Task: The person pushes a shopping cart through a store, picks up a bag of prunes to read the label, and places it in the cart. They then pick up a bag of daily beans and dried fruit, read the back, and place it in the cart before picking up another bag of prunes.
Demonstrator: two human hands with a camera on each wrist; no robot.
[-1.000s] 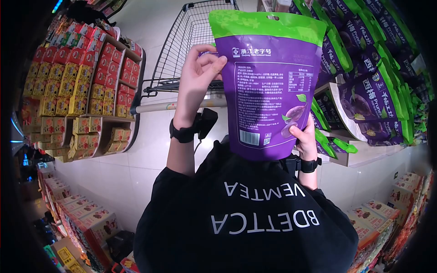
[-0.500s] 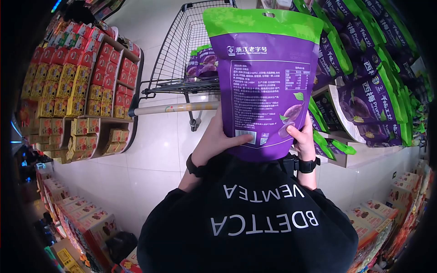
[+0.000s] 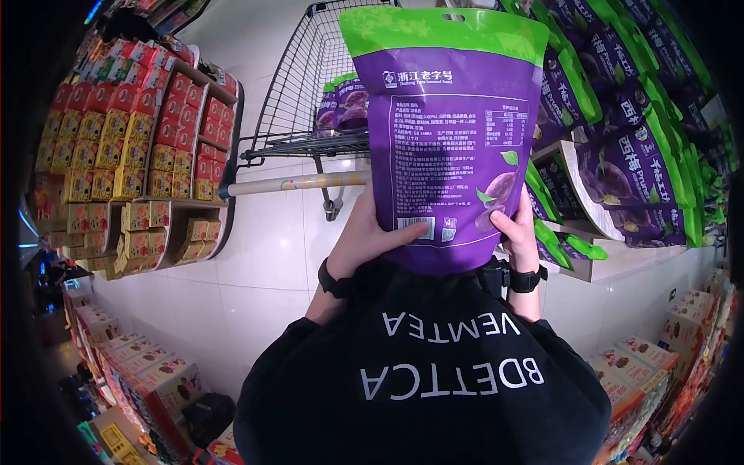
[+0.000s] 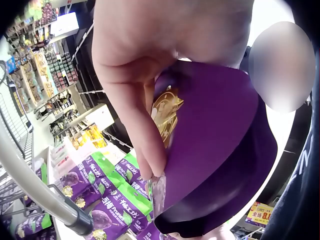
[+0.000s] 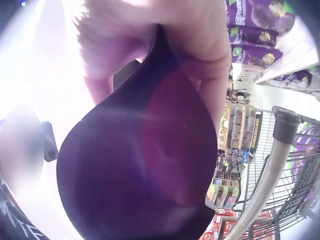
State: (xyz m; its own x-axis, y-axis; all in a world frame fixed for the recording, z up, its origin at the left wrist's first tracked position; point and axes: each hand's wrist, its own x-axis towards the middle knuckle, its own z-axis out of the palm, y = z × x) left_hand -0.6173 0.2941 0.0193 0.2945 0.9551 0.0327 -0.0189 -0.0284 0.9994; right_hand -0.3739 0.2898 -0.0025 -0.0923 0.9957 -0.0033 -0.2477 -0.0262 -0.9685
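A large purple pouch of prunes (image 3: 457, 167) with a green top band stands upright before my chest, its printed back toward me. My left hand (image 3: 370, 232) grips its lower left side, thumb lying across the barcode. At the lower right side my right hand (image 3: 521, 232) holds it, thumb on the printed plum and fingers behind. In the left wrist view, the left hand's fingers (image 4: 132, 115) reach round the pouch's far side. From below, the right wrist view shows the pouch's rounded bottom (image 5: 135, 165) between the right thumb and fingers.
Ahead on the left is a shopping cart (image 3: 302, 85) with prune pouches (image 3: 353, 105) in it; its handle (image 3: 310, 182) lies just beyond my left hand. More prune pouches (image 3: 628, 170) fill the shelf on the right. A display of red and yellow boxes (image 3: 139, 132) stands at left.
My left hand has let go of the pouch's upper left edge and moved down to grip its lower left side. The pouch has shifted slightly left; the right hand keeps its hold.
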